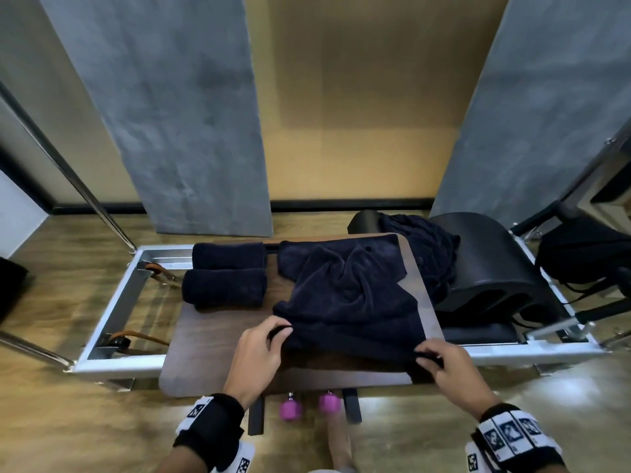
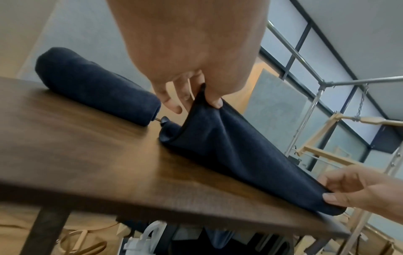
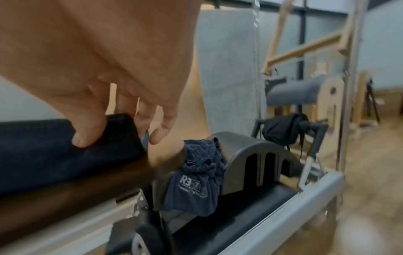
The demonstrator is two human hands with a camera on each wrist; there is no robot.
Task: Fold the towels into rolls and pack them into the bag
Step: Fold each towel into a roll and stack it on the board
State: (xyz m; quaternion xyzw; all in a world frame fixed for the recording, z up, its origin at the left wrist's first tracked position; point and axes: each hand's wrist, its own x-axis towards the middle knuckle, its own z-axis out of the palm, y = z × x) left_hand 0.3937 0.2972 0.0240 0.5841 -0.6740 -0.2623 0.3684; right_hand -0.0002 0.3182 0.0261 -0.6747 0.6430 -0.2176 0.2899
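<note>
Navy towel [image 1: 348,295] lies crumpled across the right half of a brown wooden table [image 1: 211,349], with its near edge at the table's front. My left hand [image 1: 257,356] pinches the near left corner between thumb and fingers. My right hand [image 1: 447,370] pinches the near right corner the same way, at the table's front right edge. Both hands are closed on cloth, and the hem runs between them.

I judge the step in hand to be spreading this towel flat before rolling it. To do that well, I should keep both pinches firm, draw the corners apart until the near hem is taut, then lift and shake or drag the cloth toward me so the bunched middle smooths out. A roll started over wrinkles will likely come out lumpy and loose.

Counts: two finished rolls [image 1: 227,274] lie side by side and touching on the table's far left. One loose towel is in my hands. One dark bag [image 1: 580,257] hangs on the frame at far right, well apart from the table, and I take it to be the packing bag. One dark garment [image 3: 196,179] drapes over a black arched barrel [image 1: 491,264] beyond the table. Two pink dumbbells [image 1: 309,406] sit on the floor under the table's front edge.
</note>
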